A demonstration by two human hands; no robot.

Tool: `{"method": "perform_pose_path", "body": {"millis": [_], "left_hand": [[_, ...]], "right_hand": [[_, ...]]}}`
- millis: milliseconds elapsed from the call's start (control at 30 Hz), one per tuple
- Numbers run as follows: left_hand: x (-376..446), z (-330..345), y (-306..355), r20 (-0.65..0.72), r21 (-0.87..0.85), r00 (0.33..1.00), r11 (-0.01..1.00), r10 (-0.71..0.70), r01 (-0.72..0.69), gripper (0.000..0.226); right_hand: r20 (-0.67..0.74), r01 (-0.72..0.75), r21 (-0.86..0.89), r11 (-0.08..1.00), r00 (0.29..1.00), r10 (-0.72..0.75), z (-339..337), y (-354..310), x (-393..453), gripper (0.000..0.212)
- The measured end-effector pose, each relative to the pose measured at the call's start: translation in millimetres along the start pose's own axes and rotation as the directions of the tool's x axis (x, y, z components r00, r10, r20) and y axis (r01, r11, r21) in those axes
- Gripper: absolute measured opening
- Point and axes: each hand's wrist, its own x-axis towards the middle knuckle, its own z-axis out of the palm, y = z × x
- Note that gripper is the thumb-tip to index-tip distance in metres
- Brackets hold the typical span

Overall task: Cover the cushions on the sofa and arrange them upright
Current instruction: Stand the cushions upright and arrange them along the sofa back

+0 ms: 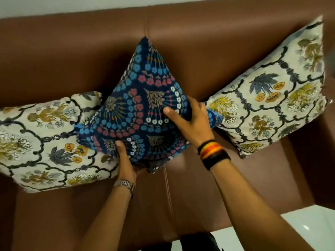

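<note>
A dark blue cushion point(141, 105) with blue, red and white flower rings stands on one corner in the middle of the brown sofa point(72, 57), its top corner against the backrest. My left hand point(126, 162) grips its lower edge from beneath. My right hand point(188, 122) clasps its right side, thumb on the front. A cream floral cushion point(43, 142) leans at the left, partly behind the blue one. A second cream floral cushion point(272, 98) stands tilted against the sofa's right corner.
The sofa seat point(181, 196) stretches toward me with a centre seam. White glossy floor point(272, 230) shows at the bottom right past the seat's front edge. A pale wall point(54, 4) runs above the backrest.
</note>
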Motion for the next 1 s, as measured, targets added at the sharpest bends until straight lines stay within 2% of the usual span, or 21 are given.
{"method": "perform_pose_path", "body": {"millis": [67,133,233,333,433,567,667,733,800,900,933,1000], "left_hand": [[10,11,0,-0.046,-0.05,0.999,0.999,0.005,-0.007,0.113],[14,19,-6,-0.085,-0.073,0.996,0.997,0.028,-0.035,0.117],[13,37,-6,-0.017,-0.081,0.997,0.994,0.072,-0.073,0.13],[12,68,-3,0.031,-0.084,0.994,0.992,0.102,-0.099,0.112],[18,78,-8,-0.007,-0.086,0.997,0.993,0.08,-0.08,0.109],[8,44,-13,-0.059,-0.047,0.997,0.997,0.057,-0.06,0.108],[-12,-18,-15,-0.192,0.029,0.981,1.0,0.008,-0.003,0.113],[-22,-76,-19,-0.309,0.06,0.951,0.997,-0.019,0.039,0.094],[-32,-137,-14,-0.472,0.064,0.881,0.996,-0.019,0.056,0.087],[-40,-205,21,-0.678,0.241,0.72,0.97,0.149,0.026,0.116],[-37,-225,37,-0.686,0.298,0.699,0.954,0.203,0.016,0.119],[-24,-257,70,-0.624,0.379,0.733,0.925,0.271,-0.019,0.121]], "right_hand": [[0.021,0.0,0.014,1.0,1.0,0.0,-8,1,19,0.082],[0.031,0.044,0.013,0.999,0.999,-0.044,-18,7,28,0.08],[0.011,0.111,0.041,0.993,0.994,-0.111,-32,15,27,0.084],[-0.027,0.139,0.083,0.987,0.99,-0.137,-52,20,29,0.081],[0.034,0.143,0.108,0.984,0.989,-0.147,-64,19,33,0.075],[0.062,0.191,0.018,0.981,0.979,-0.192,-61,27,16,0.078],[-0.097,0.197,-0.027,0.98,0.975,-0.199,-36,37,-29,0.072],[-0.172,0.224,-0.018,0.974,0.959,-0.224,-7,43,-68,0.061],[-0.051,0.213,0.055,0.976,0.976,-0.21,36,39,-99,0.056],[0.244,0.043,0.111,0.993,0.967,-0.069,109,29,-115,0.07],[0.309,-0.03,0.1,0.994,0.951,-0.002,136,24,-111,0.079],[0.4,-0.197,0.104,0.975,0.906,0.14,184,14,-96,0.091]]}}
